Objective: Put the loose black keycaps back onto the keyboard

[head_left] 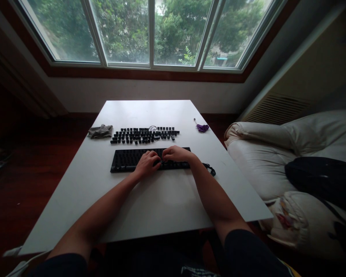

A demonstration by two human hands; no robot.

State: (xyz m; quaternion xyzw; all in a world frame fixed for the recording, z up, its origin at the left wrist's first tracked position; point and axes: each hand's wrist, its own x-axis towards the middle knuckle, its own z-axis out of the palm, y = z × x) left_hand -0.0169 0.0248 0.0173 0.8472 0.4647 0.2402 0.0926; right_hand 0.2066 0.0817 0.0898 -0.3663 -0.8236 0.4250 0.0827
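A black keyboard (127,159) lies on the white table in front of me. My left hand (147,163) rests on its middle, fingers bent over the keys and thumb apart. Just right of it, my right hand (175,154) reaches down to the keyboard with its fingertips drawn together in a pinch. Whatever may be between those fingertips is too small and dark to make out. Behind the keyboard, several rows of loose black keycaps (135,134) are laid out. A thin wire loop (152,128) is among them.
The white table (158,207) has a grey cloth (100,131) at its left edge and a crumpled purple cloth (202,128) at its right. A black cable (210,169) bunches beside the keyboard. A pale sofa (256,161) stands right of the table, a window (150,34) beyond.
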